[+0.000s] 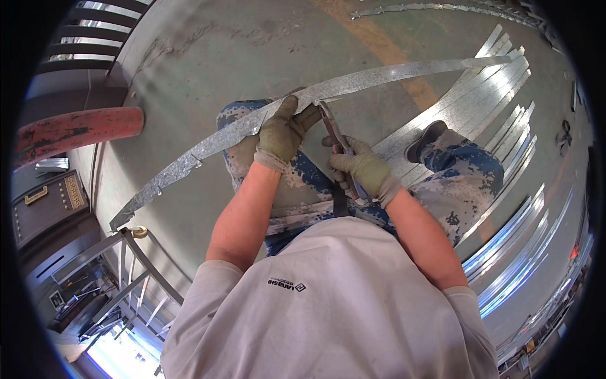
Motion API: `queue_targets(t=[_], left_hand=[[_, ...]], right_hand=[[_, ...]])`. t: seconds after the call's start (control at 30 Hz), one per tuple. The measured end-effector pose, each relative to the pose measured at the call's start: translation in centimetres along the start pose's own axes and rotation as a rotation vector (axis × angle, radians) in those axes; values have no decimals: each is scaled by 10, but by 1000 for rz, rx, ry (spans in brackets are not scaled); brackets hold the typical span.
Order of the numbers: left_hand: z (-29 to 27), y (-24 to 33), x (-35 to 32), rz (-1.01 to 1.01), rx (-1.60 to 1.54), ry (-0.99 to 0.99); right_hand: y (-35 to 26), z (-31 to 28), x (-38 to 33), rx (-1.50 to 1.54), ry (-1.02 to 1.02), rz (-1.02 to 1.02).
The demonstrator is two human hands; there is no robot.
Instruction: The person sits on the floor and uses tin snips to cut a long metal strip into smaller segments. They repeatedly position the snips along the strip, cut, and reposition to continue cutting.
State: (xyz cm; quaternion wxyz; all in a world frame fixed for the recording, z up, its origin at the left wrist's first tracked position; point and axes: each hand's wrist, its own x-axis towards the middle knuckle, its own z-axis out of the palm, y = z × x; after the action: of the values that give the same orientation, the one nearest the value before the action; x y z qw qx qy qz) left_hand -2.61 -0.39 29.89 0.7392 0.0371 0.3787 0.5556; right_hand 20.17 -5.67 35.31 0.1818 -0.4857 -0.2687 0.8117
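A long, thin galvanized metal strip [363, 79] runs across in front of me, with small cut tabs along its near edge on the left part. My left hand [281, 134], in an olive work glove, pinches the strip near its middle, over my knee. In my gloved right hand [363, 167] are tin snips [337, 129], their handles partly hidden by my fingers. The jaws of the snips meet the near edge of the strip, just right of my left hand. A small sliver of metal stands out at that spot.
Stacked flat metal strips [435, 120] lie on the floor to the right, with more shiny lengths [511, 252] nearer me. At the left are a worn red post [82, 136] and a metal-framed rack [148, 271]. Another strip [429, 7] lies at the far edge.
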Motion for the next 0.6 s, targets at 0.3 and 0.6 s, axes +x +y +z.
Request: queue_targets(t=[0.3,0.6], left_hand=[[3,-5,0,17,24,137],[-3,-4,15,-61,116,241]], right_hand=[[35,9,29,-885,391,-277],[-5,41,21,-1177,515,85]])
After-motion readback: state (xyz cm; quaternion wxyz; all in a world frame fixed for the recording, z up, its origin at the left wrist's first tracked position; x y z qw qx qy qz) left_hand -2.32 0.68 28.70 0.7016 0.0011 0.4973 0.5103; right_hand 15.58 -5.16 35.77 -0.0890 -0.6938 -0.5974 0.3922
